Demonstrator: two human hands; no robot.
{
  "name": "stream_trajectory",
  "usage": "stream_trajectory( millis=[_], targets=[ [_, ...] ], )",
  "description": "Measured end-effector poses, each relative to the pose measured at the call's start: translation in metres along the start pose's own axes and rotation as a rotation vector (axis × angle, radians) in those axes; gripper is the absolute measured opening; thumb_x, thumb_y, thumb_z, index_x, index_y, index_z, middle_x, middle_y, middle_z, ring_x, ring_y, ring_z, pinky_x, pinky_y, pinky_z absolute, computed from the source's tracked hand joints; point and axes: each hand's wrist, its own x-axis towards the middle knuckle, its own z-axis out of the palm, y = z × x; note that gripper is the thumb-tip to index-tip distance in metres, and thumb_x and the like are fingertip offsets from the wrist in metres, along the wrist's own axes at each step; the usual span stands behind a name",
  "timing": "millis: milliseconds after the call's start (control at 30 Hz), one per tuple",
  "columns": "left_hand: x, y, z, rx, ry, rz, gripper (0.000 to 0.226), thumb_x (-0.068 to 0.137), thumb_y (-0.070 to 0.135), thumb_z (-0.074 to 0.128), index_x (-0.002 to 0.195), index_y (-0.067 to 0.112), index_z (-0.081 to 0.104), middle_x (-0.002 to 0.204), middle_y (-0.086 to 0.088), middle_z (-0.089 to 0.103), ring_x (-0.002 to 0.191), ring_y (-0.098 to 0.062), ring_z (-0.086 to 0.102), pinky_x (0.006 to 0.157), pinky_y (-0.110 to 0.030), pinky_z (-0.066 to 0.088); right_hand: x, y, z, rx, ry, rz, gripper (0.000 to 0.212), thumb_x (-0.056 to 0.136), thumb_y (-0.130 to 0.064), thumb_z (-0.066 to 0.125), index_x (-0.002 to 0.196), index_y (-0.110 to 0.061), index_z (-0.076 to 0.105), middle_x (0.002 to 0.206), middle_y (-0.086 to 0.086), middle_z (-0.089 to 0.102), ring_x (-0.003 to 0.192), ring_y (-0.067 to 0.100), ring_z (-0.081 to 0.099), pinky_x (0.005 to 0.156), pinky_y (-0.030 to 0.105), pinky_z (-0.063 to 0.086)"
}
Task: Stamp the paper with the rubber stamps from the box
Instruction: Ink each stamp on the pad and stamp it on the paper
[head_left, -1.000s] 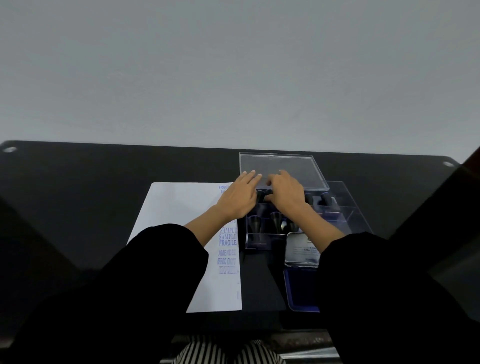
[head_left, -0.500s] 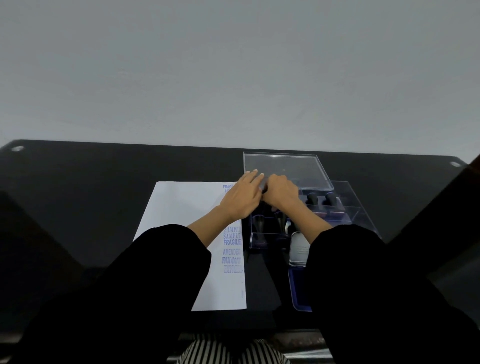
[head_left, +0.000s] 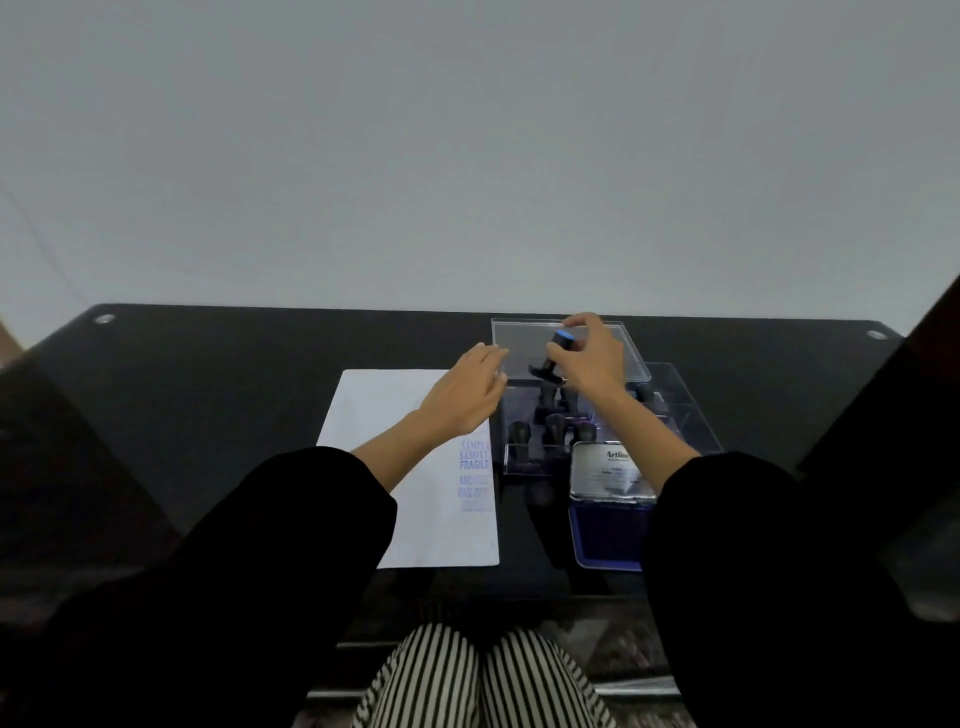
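Seen from the head: pinching a rubber stamp (head_left: 549, 357) in the right hand (head_left: 587, 358), lifted above the far part of the clear box (head_left: 696, 431), blue face tipped up. Left hand (head_left: 462, 395) loose, gripping nothing, beside the box's left wall, over the paper (head_left: 384, 410). Blue prints down its right edge.

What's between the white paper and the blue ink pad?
Only a bare strip of black table, between the white paper sheet and blue ink pad, in the head view.
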Motion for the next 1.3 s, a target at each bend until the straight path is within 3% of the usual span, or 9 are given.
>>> stream_trajectory(
  millis=[133,300,467,567,667,967,1100,1200,1300],
  targets=[
    [-0.025,0.017,-0.004,0.031,-0.008,0.018,0.043,0.101,0.022,0.03,0.142,0.007,0.033,0.148,-0.008,0.036,0.141,-0.02,0.027,0.112,-0.028,0.024,-0.031,0.0,-0.027,-0.023,0.04,-0.046,0.022,0.085,-0.02,0.062,0.106,-0.018,0.06,0.093,0.001,0.062,0.083,0.021,0.061,0.077,0.034,0.052],
    [-0.056,0.034,0.001,0.078,-0.08,-0.023,0.04,0.1,0.02,0.032,0.134,0.001,0.04,0.141,-0.014,0.042,0.131,-0.025,0.038,0.105,-0.031,0.031,-0.074,0.009,-0.053,-0.028,0.105,-0.115,0.017,0.084,-0.02,0.062,0.101,-0.017,0.058,0.099,0.004,0.067,0.084,0.022,0.064,0.072,0.035,0.05],
    [-0.081,0.025,0.029,0.225,-0.258,-0.202,0.042,0.1,0.025,0.029,0.13,-0.002,0.039,0.138,-0.02,0.038,0.128,-0.033,0.034,0.107,-0.044,0.033,-0.112,0.024,-0.065,-0.103,0.125,-0.194,0.016,0.084,-0.017,0.062,0.098,-0.012,0.056,0.098,0.004,0.064,0.075,0.013,0.056,0.059,0.026,0.039],
    [-0.095,0.02,0.05,0.274,-0.366,-0.27,0.05,0.101,0.03,0.025,0.14,-0.001,0.026,0.151,-0.018,0.02,0.14,-0.034,0.018,0.113,-0.047,0.024,-0.127,0.036,-0.068,-0.155,0.109,-0.207,0.018,0.084,-0.018,0.063,0.099,-0.011,0.056,0.1,0.004,0.063,0.077,0.012,0.054,0.053,0.02,0.034],
    [-0.104,0.022,0.062,0.294,-0.376,-0.269,0.059,0.101,0.033,0.025,0.147,0.001,0.008,0.157,-0.016,-0.001,0.146,-0.032,0.0,0.117,-0.047,0.015,-0.136,0.044,-0.071,-0.19,0.089,-0.175,0.019,0.085,-0.017,0.063,0.102,-0.01,0.056,0.103,0.004,0.063,0.081,0.013,0.051,0.059,0.024,0.034],
    [-0.103,0.028,0.066,0.32,-0.359,-0.249,0.06,0.101,0.034,0.024,0.147,0.0,0.006,0.158,-0.015,-0.002,0.146,-0.03,0.0,0.117,-0.046,0.016,-0.142,0.073,-0.062,-0.287,-0.017,-0.132,0.019,0.085,-0.021,0.063,0.1,-0.015,0.053,0.107,0.003,0.06,0.084,0.013,0.051,0.068,0.027,0.04],
    [-0.104,0.028,0.068,0.29,-0.25,-0.248,0.054,0.1,0.033,0.026,0.143,0.0,0.021,0.154,-0.016,0.016,0.142,-0.03,0.017,0.112,-0.045,0.025,-0.142,0.079,-0.059,-0.293,-0.054,-0.132,0.018,0.084,-0.02,0.064,0.097,-0.017,0.051,0.1,0.001,0.059,0.08,0.013,0.053,0.066,0.027,0.04],
    [-0.104,0.031,0.068,0.187,-0.038,-0.17,0.037,0.099,0.026,0.031,0.124,0.002,0.045,0.132,-0.014,0.045,0.122,-0.028,0.042,0.101,-0.038,0.037,-0.143,0.08,-0.058,-0.338,-0.093,-0.143,0.02,0.084,-0.019,0.06,0.091,-0.019,0.042,0.096,-0.001,0.053,0.077,0.015,0.051,0.065,0.028,0.038],
    [-0.107,0.038,0.07,0.08,0.084,-0.025,0.029,0.099,0.019,0.033,0.109,0.004,0.056,0.114,-0.01,0.055,0.106,-0.024,0.05,0.091,-0.036,0.043,-0.143,0.076,-0.054,-0.462,-0.12,-0.185,0.02,0.085,-0.02,0.056,0.09,-0.018,0.037,0.094,-0.002,0.045,0.074,0.019,0.048,0.064,0.029,0.036]
  ],
)
